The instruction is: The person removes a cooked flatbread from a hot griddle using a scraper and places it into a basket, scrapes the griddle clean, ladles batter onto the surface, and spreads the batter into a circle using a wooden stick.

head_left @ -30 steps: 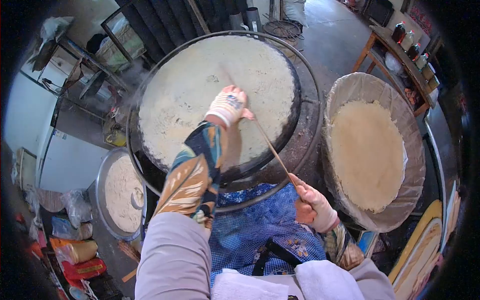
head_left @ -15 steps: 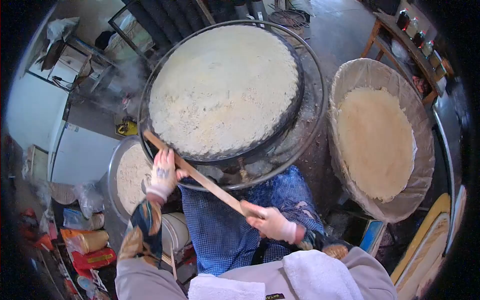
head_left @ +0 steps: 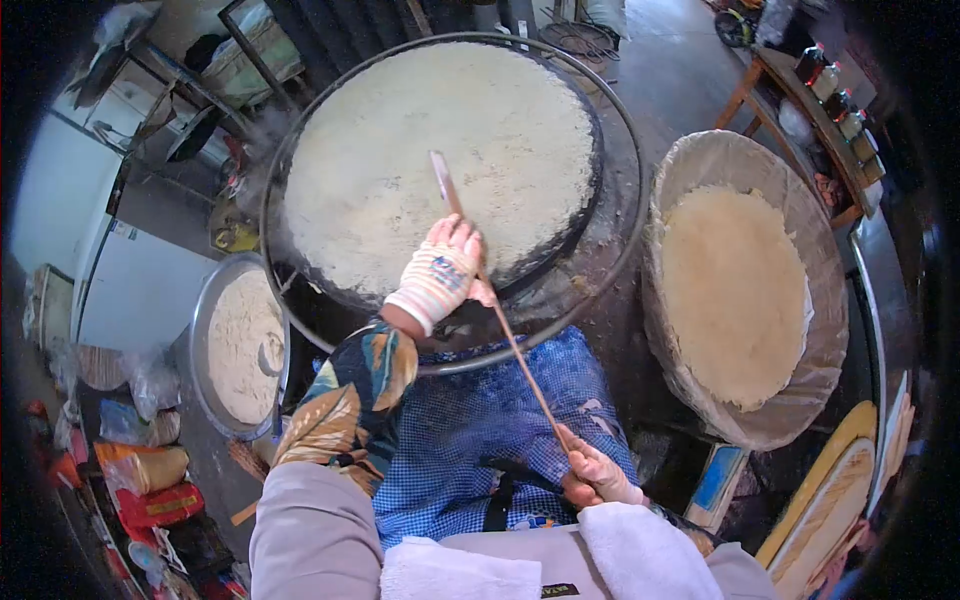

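A long thin wooden strip [head_left: 521, 362] runs from over the griddle down to my lap. My left hand [head_left: 445, 265], in a striped fingerless glove, is closed around its upper part at the griddle's near side. Near my lap, my right hand [head_left: 600, 472] grips the lower end. The strip's far tip lies over the pale batter layer [head_left: 440, 130] that covers the round black griddle. A metal ring [head_left: 641, 190] surrounds the griddle. My left sleeve cover is leaf-patterned.
A metal basin of pale batter [head_left: 245, 350] stands at the left. On the right, a lined basket [head_left: 700, 165] holds a stack of thin flat rounds [head_left: 735, 300]. Bottles [head_left: 825, 82] stand on a wooden table [head_left: 790, 105] at the back right.
The strip has swung from the griddle's lower left edge up over its middle. My left hand has moved right and up with it, my right hand down and to the right.
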{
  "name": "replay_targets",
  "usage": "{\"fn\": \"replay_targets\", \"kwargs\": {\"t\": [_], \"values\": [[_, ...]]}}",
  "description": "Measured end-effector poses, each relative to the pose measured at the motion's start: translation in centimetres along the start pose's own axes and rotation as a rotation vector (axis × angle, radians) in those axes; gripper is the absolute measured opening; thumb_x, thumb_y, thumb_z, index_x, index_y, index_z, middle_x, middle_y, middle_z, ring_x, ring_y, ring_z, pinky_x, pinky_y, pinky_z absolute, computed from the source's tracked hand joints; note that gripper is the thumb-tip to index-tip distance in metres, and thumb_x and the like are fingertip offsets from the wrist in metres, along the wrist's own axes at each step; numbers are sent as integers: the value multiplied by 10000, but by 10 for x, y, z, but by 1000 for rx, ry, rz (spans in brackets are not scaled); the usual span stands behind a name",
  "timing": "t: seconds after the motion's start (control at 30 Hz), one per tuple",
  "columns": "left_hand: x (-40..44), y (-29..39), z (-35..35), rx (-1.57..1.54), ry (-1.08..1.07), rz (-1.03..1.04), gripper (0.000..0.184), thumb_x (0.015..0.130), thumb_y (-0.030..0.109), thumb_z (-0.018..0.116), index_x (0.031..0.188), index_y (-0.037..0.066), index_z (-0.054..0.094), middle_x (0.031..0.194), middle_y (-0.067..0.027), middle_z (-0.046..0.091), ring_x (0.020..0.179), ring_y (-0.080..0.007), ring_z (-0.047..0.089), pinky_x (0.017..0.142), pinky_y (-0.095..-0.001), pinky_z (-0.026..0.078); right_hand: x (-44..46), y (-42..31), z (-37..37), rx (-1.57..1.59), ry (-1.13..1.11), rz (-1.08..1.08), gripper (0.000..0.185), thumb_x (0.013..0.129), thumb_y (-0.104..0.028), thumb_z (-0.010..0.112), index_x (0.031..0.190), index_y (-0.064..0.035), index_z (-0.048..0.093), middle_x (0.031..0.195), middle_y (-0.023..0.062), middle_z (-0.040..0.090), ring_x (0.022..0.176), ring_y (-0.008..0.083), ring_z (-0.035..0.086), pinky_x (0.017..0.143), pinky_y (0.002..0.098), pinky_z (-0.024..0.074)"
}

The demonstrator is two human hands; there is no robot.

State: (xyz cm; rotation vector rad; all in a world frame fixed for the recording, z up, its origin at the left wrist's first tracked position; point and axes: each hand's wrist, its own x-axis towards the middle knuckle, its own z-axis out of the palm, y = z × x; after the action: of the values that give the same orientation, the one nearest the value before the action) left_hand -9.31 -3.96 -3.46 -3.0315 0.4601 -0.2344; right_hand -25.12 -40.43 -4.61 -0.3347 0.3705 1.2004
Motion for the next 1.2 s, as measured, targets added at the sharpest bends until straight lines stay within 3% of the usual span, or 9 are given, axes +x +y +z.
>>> {"fn": "replay_targets", "kwargs": {"t": [0.23, 0.33, 0.47, 0.53, 0.63, 0.73, 0.9, 1.07, 1.2], "values": [[-100, -76, -8, 78, 83, -189, 457, 812, 240, 569, 1180, -29, 533, 1226, -205, 553, 1250, -374, 447, 1096, -442, 327, 71, 7, 52, -386, 52, 150, 585, 930, -199, 613, 1462, -199, 369, 665, -46, 488, 454, 70, 422, 378, 231, 357], [-147, -106, -23, -1, -95, -356, 836, 596, 479, 732, 1212, -40, 508, 1251, -221, 539, 1252, -393, 439, 1103, -444, 312, 107, 17, 81, -951, 203, 38, 545, 924, -246, 631, 1431, -207, 438, 608, -49, 483, 479, 62, 459, 390, 233, 357], [-237, -100, -27, 42, 191, -495, 864, 752, 417, 669, 1369, -82, 328, 1443, -292, 295, 1324, -466, 295, 1120, -547, 213, 116, 5, 103, -1053, 150, -30, 494, 932, -245, 613, 1406, -205, 478, 719, -59, 577, 488, 57, 453, 406, 249, 371], [-269, -101, -14, 34, 51, -488, 893, 742, 407, 675, 1378, -106, 313, 1419, -326, 315, 1328, -484, 280, 1129, -564, 182, 130, -4, 79, -1120, 194, -402, 482, 940, -216, 593, 1407, -192, 474, 727, -43, 580, 485, 67, 480, 419, 244, 412], [-265, -72, -9, 12, -45, -394, 762, 734, 440, 677, 1260, -67, 461, 1362, -344, 365, 1316, -497, 292, 1120, -572, 201, 145, -17, 104, -1126, 327, -310, 484, 946, -223, 593, 1412, -212, 464, 677, -57, 531, 483, 62, 471, 409, 228, 392], [-258, -68, -1, -7, 65, -392, 616, 727, 470, 675, 1082, -20, 562, 1288, -370, 406, 1280, -512, 324, 1108, -595, 205, 164, -10, 123, -1170, 146, -204, 511, 935, -201, 606, 1422, -217, 451, 701, -63, 519, 481, 50, 458, 407, 217, 379], [-236, -21, 5, 68, 26, -482, 640, 690, 577, 653, 991, 15, 598, 1232, -367, 449, 1252, -496, 355, 1109, -629, 161, 159, -4, 117, -1046, 290, -214, 508, 930, -219, 616, 1413, -185, 464, 709, -36, 552, 499, 58, 475, 408, 215, 371], [-216, 63, -15, -312, 322, -466, 579, 821, 360, 667, 1225, -13, 485, 1282, -324, 391, 1223, -477, 376, 1090, -578, 241, 127, 19, 112, -1112, 152, -151, 482, 917, -177, 610, 1387, -171, 502, 716, -38, 550, 492, 60, 482, 415, 217, 379], [-149, 53, -61, -245, 434, -239, 743, 845, 418, 621, 1337, -79, 370, 1313, -359, 377, 1221, -541, 355, 1049, -624, 252, 35, 9, 65, -1096, 339, -267, 491, 914, -139, 601, 1392, -143, 492, 811, -4, 636, 516, 64, 501, 468, 226, 431]]}}
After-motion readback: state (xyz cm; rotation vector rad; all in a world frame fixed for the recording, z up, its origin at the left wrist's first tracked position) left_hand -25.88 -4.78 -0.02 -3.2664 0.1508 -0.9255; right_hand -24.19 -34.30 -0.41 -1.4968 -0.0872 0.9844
